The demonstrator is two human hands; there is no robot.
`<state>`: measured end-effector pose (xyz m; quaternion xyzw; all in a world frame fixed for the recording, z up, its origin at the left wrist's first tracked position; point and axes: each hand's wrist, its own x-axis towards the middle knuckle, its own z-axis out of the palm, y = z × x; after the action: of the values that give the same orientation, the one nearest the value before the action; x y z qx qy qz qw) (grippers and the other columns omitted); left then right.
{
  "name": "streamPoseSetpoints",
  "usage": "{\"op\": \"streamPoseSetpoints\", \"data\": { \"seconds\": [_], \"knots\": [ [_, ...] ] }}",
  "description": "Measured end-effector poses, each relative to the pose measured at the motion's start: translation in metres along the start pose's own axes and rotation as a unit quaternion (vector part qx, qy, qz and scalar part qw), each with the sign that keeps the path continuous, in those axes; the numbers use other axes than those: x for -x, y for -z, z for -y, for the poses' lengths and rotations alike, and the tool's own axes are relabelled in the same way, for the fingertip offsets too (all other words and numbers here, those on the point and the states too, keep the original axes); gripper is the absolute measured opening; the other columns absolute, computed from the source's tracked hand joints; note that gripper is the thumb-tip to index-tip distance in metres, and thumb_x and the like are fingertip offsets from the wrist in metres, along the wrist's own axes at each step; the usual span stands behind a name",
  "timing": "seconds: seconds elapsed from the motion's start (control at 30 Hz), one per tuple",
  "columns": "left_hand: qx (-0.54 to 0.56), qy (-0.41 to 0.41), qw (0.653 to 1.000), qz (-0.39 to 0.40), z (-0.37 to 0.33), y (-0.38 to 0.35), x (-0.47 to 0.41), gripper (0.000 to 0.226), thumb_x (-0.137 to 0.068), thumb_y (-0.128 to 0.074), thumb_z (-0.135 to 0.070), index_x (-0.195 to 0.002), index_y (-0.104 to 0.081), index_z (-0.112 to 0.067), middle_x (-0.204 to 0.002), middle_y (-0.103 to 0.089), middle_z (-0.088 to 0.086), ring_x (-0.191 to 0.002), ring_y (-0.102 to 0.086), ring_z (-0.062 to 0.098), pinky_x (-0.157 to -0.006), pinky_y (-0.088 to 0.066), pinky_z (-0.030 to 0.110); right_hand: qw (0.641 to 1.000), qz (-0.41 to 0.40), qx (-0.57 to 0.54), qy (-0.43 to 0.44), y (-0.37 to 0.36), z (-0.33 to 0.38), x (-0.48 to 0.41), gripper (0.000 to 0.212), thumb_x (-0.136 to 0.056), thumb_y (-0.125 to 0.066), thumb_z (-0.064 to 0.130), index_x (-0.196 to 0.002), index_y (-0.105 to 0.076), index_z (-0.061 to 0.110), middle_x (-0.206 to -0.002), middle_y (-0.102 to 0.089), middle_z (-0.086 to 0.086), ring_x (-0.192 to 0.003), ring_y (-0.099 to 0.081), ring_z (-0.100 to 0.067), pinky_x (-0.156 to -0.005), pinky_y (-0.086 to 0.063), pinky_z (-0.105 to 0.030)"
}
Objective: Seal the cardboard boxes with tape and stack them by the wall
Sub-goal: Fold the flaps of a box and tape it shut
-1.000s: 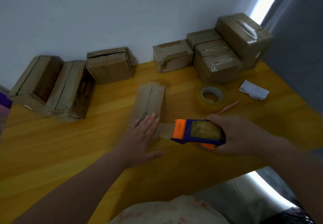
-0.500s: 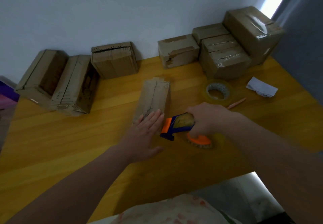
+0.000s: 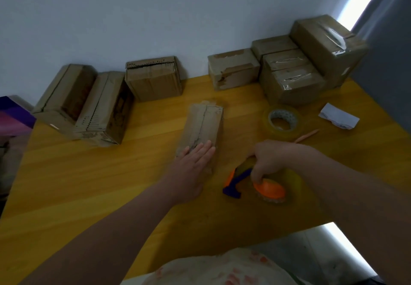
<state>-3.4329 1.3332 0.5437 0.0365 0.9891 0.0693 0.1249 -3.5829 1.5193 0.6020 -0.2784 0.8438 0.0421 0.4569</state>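
Left hand [image 3: 193,167] presses box [image 3: 205,124] (flaps closed); right hand [image 3: 274,158] grips dispenser [image 3: 268,190].

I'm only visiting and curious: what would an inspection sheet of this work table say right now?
Surface: yellow wooden table.
Job's things: box mid-table, top seam showing; taped boxes by the wall at right; other boxes at left; dispenser; tape roll.
Clutter: paper, pencil.
Hands: left hand lies flat on the box's near end; right hand grips the dispenser.
Cables: nothing seen.
Surroundings: white wall, grey curtain at right.
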Motion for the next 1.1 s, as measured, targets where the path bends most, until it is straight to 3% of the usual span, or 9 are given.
{"op": "streamPoseSetpoints", "data": {
  "seconds": [0.17,0.3,0.37,0.47,0.6,0.67,0.83,0.93,1.1],
  "knots": [
    [-0.008,0.008,0.999,-0.045,-0.003,-0.005,-0.007,0.085,-0.096,-0.049,-0.011,-0.151,0.013,-0.027,-0.147,0.025,-0.014,-0.145,0.013,0.007,-0.115,0.011,0.027,0.984,-0.179,-0.002,-0.018,-0.009,-0.017,0.012,0.091,-0.065,-0.065,0.078,-0.135,-0.040,0.027,-0.118,-0.058,0.002,-0.103,-0.058,-0.020,-0.084,-0.053,-0.039],
    [-0.039,0.030,0.992,-0.114,-0.004,0.001,-0.008,0.069,-0.093,-0.056,-0.005,-0.151,-0.023,-0.020,-0.158,-0.020,-0.004,-0.144,-0.023,0.016,-0.116,-0.019,0.032,0.966,-0.256,-0.023,-0.021,-0.028,-0.015,0.005,0.063,-0.095,-0.050,0.052,-0.146,-0.028,0.022,-0.126,-0.052,-0.007,-0.110,-0.055,-0.026,-0.083,-0.047,-0.037],
    [-0.058,0.012,0.984,-0.170,-0.005,0.008,-0.007,0.065,-0.064,-0.085,-0.004,-0.125,-0.063,-0.013,-0.127,-0.063,0.005,-0.115,-0.061,0.021,-0.097,-0.047,0.035,0.963,-0.265,-0.017,-0.039,-0.040,-0.016,-0.004,0.060,-0.098,-0.051,0.039,-0.148,-0.024,0.021,-0.131,-0.050,-0.009,-0.115,-0.053,-0.028,-0.086,-0.048,-0.037],
    [-0.109,0.015,0.975,-0.191,0.002,0.017,-0.008,0.061,-0.031,-0.095,-0.005,-0.088,-0.076,-0.015,-0.087,-0.073,0.001,-0.077,-0.072,0.023,-0.067,-0.058,0.035,0.963,-0.264,0.035,-0.042,-0.052,-0.011,0.005,0.065,-0.096,-0.056,0.034,-0.149,-0.020,0.022,-0.129,-0.052,-0.008,-0.111,-0.057,-0.027,-0.083,-0.050,-0.036],
    [-0.096,0.052,0.973,-0.202,0.007,0.052,-0.014,0.034,-0.053,-0.087,-0.006,-0.082,-0.072,-0.015,-0.077,-0.069,0.003,-0.070,-0.068,0.027,-0.065,-0.058,0.040,0.974,-0.214,0.047,-0.052,-0.065,-0.023,-0.033,0.074,-0.097,-0.054,0.030,-0.149,-0.002,0.031,-0.114,-0.060,-0.004,-0.092,-0.063,-0.023,-0.057,-0.046,-0.029],
    [-0.076,0.081,0.974,-0.198,0.005,0.080,-0.017,0.017,-0.077,-0.070,-0.009,-0.093,-0.068,-0.015,-0.088,-0.066,0.004,-0.079,-0.064,0.027,-0.064,-0.055,0.038,0.979,-0.204,0.021,-0.022,-0.060,-0.015,-0.025,0.075,-0.095,-0.049,0.052,-0.140,0.011,0.050,-0.116,-0.060,-0.006,-0.085,-0.060,-0.022,-0.053,-0.045,-0.029],
    [-0.046,0.097,0.981,-0.161,0.000,0.134,-0.026,0.023,-0.092,-0.052,-0.012,-0.105,-0.066,-0.024,-0.099,-0.064,0.000,-0.096,-0.060,0.022,-0.075,-0.052,0.036,0.958,-0.282,0.056,-0.011,-0.056,-0.012,-0.010,0.052,-0.096,-0.051,0.046,-0.142,-0.035,0.029,-0.128,-0.051,-0.003,-0.113,-0.055,-0.024,-0.077,-0.046,-0.033],
    [-0.060,0.098,0.991,-0.069,-0.009,0.146,-0.031,0.019,-0.092,-0.054,-0.011,-0.100,-0.066,-0.023,-0.097,-0.063,-0.002,-0.092,-0.060,0.018,-0.067,-0.045,0.028,0.905,-0.379,-0.156,0.114,-0.043,0.003,0.005,0.045,-0.095,-0.058,0.034,-0.139,-0.049,0.026,-0.132,-0.053,0.002,-0.117,-0.054,-0.019,-0.095,-0.045,-0.034],
    [-0.038,0.085,0.996,-0.016,-0.026,0.120,-0.036,0.019,-0.092,-0.051,-0.015,-0.102,-0.063,-0.026,-0.103,-0.061,-0.002,-0.096,-0.057,0.020,-0.067,-0.044,0.030,0.842,-0.268,-0.408,0.230,-0.041,0.027,-0.001,0.044,-0.093,-0.061,0.022,-0.137,-0.053,0.021,-0.120,-0.058,0.009,-0.096,-0.056,0.001,-0.084,-0.045,-0.021]
  ]
}}
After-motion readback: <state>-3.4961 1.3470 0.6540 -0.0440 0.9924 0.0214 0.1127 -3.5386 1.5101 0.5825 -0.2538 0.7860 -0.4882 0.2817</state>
